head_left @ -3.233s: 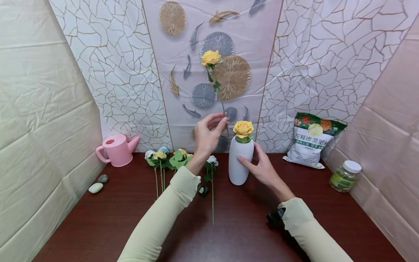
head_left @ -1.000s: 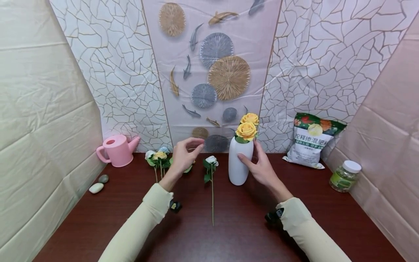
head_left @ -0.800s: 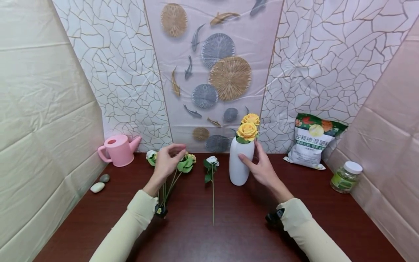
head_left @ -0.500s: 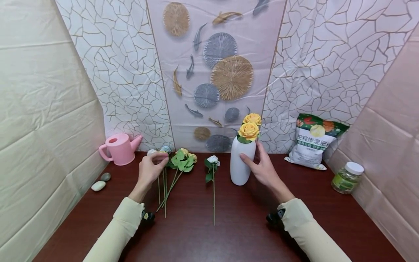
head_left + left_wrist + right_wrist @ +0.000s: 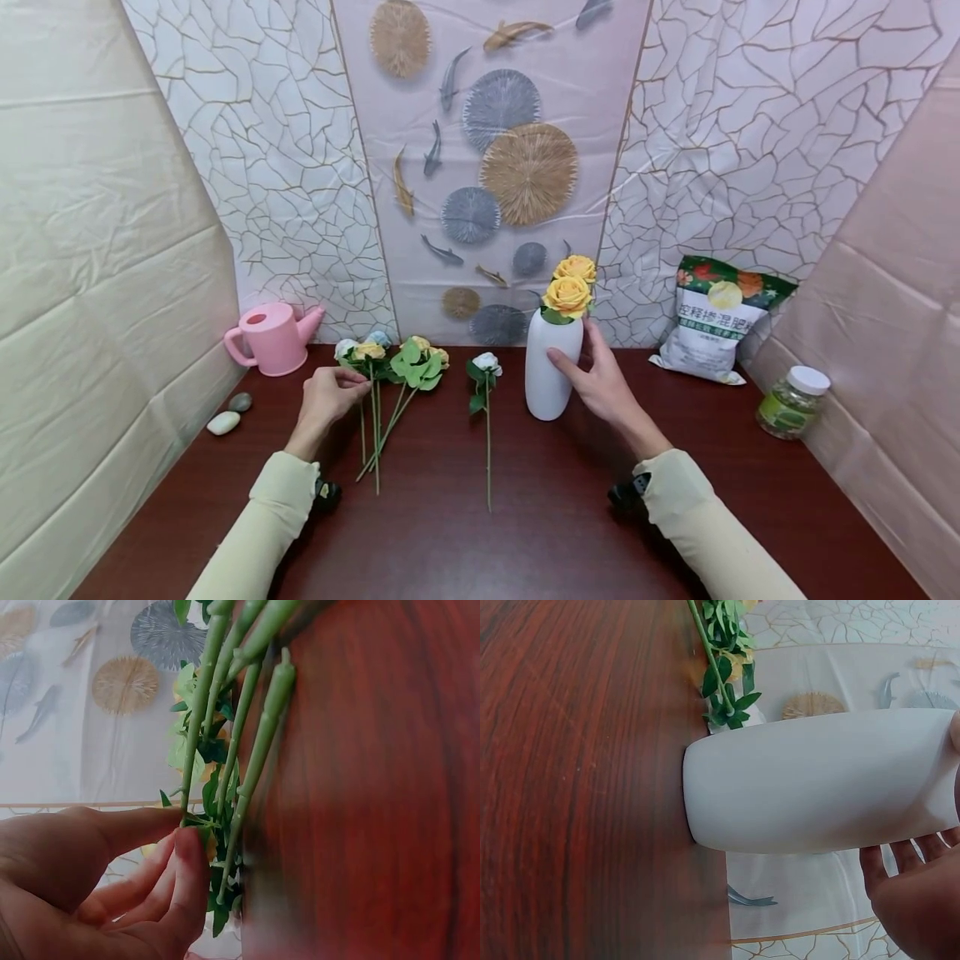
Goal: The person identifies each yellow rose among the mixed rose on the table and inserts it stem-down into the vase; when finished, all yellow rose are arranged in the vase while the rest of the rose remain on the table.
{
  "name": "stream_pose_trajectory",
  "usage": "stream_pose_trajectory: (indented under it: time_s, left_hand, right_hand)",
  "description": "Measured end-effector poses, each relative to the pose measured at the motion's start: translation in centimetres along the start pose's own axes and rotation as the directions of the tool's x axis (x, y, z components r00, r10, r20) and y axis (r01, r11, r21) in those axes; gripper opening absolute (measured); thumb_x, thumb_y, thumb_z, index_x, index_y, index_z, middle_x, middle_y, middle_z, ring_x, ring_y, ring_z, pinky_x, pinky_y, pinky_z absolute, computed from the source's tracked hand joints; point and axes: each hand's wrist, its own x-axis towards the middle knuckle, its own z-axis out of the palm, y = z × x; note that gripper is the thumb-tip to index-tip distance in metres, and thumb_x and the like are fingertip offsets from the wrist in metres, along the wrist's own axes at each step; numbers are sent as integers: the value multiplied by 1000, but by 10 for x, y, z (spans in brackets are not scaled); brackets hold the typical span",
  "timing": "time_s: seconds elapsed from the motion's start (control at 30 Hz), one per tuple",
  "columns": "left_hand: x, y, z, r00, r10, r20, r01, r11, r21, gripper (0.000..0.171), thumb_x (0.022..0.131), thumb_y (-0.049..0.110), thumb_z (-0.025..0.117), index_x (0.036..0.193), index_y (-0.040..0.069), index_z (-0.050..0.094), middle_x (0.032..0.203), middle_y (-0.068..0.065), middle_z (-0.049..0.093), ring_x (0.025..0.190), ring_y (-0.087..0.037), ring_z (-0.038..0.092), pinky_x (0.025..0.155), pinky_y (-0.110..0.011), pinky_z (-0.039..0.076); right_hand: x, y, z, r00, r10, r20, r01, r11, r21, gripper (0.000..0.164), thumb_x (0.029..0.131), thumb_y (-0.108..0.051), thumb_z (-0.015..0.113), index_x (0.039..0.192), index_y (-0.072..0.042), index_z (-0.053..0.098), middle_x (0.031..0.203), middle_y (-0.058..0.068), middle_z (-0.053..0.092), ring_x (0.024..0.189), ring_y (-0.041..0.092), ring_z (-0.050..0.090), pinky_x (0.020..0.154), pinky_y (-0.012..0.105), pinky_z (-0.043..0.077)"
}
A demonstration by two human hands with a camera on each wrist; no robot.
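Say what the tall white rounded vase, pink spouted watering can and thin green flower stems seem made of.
Tall white rounded vase: probably matte ceramic, perhaps plastic; soft shading, no sharp glare.
Pink spouted watering can: likely smooth plastic, perhaps painted metal; evenly coloured.
Thin green flower stems: apparently moulded plastic, low sheen; small knobs and a blunt end show.

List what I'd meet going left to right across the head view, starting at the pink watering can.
Pink watering can → left hand → flower pile → single white flower → white vase → right hand → bag → jar.
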Motion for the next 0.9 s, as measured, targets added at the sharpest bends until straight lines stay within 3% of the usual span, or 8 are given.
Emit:
stream_pose_trajectory:
  time_s: [0.13, 0.27, 0.47, 0.77, 0.9]
  left_hand:
    - [-1, 0, -1, 996, -56, 67, 61, 996, -67, 27, 88, 34, 78, 98, 9, 79, 80, -5, 78, 75, -19, 76, 60, -23, 53]
    - [-2, 0, 1, 989, -83, 121, 99, 986, -134, 31, 90, 32, 77, 102, 4, 78, 80, -8, 78, 78, -24, 77, 68, -30, 61]
    - [-3, 3, 3, 983, -91, 157, 119, 977, -178, 28, 90, 27, 77, 100, 1, 78, 77, -7, 77, 74, -22, 77, 73, -39, 63]
    - [-1, 4, 0, 971, -124, 206, 180, 943, -279, 31, 89, 28, 78, 106, 2, 77, 93, -11, 78, 79, -20, 76, 80, -40, 62]
    - [2, 4, -2, 971, -103, 215, 169, 933, -319, 33, 90, 30, 77, 109, 2, 76, 97, -11, 78, 78, -17, 76, 83, -42, 62]
  right_hand:
    - [-2, -5, 1, 1000, 14, 6, -14, 1000, -11, 83, 95, -33, 71, 159, -20, 21, 156, 6, 43, 141, 26, 44, 115, 57, 38]
    - [0, 1, 2, 1000, 4, -3, -4, 1000, -5, 82, 94, -33, 71, 159, -21, 22, 154, 5, 44, 140, 25, 46, 115, 55, 39]
    - [7, 26, 3, 998, -57, -31, 56, 998, -19, 75, 95, -33, 70, 156, -29, 26, 149, 1, 49, 136, 22, 50, 112, 54, 41]
    - [7, 27, 3, 998, -51, -38, 50, 998, -26, 74, 95, -35, 70, 155, -28, 28, 148, 2, 50, 135, 23, 50, 112, 54, 42]
    - [8, 28, 4, 997, -61, -38, 61, 998, -24, 72, 95, -34, 70, 154, -28, 29, 147, 2, 51, 134, 23, 51, 111, 54, 42]
